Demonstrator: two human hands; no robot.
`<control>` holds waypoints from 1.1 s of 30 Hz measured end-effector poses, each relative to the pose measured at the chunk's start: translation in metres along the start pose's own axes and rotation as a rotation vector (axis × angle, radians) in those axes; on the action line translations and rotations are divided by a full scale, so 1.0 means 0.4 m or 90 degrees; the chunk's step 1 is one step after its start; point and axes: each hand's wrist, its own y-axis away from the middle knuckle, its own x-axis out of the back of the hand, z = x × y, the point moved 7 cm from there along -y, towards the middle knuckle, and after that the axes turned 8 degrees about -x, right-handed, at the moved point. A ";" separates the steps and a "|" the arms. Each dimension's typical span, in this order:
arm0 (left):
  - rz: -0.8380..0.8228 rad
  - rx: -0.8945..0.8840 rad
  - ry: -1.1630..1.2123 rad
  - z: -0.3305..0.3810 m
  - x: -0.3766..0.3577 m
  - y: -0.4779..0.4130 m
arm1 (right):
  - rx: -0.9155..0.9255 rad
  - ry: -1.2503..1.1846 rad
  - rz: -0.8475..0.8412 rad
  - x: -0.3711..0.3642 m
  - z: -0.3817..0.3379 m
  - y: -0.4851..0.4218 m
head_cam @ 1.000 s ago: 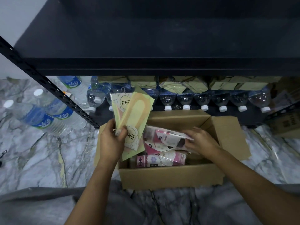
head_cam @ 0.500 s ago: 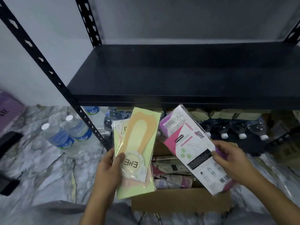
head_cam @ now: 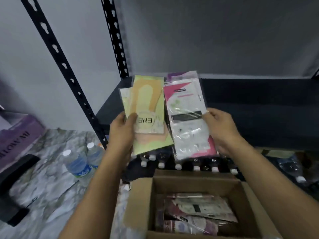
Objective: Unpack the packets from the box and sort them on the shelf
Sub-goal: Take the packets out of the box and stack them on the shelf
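Both hands up in front of the black shelf [head_cam: 259, 107], each grasping packets. Left hand [head_cam: 120, 133] grips a small stack by its lower left edge, thumb across the front. The front one is a green packet [head_cam: 150, 104] with an orange foot shape and a round "ENE" label that reads upside down. A paler packet [head_cam: 124, 99] sticks out behind it on the left. Right hand [head_cam: 222, 130] holds a pink-and-white packet [head_cam: 186, 118] in clear wrap by its right edge, fingers curled behind. A purple edge shows above its top, possibly a second packet behind; too blurred to confirm. The two bundles sit side by side, nearly touching, upright and slightly fanned. Can't tell if they touch the shelf board. The cardboard box [head_cam: 138, 204] is open on the marble floor [head_cam: 43, 187] below the hands, flaps out, with more packets [head_cam: 198, 214] lying flat inside. A row of bottles with white caps [head_cam: 177, 167] lies under the shelf, just beyond the box. Two water bottles [head_cam: 77, 163] lie on the floor left of the shelf's perforated black upright [head_cam: 57, 54]. Purple carton [head_cam: 17, 138] and a black object [head_cam: 19, 168] at far left.
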 end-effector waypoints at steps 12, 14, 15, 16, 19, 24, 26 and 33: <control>0.007 -0.122 -0.623 -0.037 -0.018 -0.362 | 0.003 0.418 0.141 -0.154 -0.054 -0.319; 0.007 -0.132 -0.701 -0.043 -0.019 -0.356 | 0.021 0.440 0.157 -0.141 -0.048 -0.310; 0.008 -0.140 -0.708 -0.049 -0.017 -0.350 | 0.031 0.434 0.160 -0.131 -0.041 -0.299; 0.013 -0.151 -0.696 -0.054 -0.015 -0.343 | 0.046 0.420 0.159 -0.121 -0.033 -0.292; 0.046 -0.175 -0.617 -0.055 -0.007 -0.318 | 0.082 0.368 0.143 -0.091 -0.014 -0.259; 0.033 -0.219 -0.594 -0.031 -0.043 -0.230 | 0.143 0.361 0.122 -0.081 -0.019 -0.196; 0.018 -0.244 -0.597 -0.028 -0.059 -0.188 | 0.149 0.355 0.116 -0.078 -0.017 -0.167; 0.023 -0.342 -0.504 -0.051 -0.082 0.030 | 0.210 0.315 0.125 -0.034 0.027 -0.005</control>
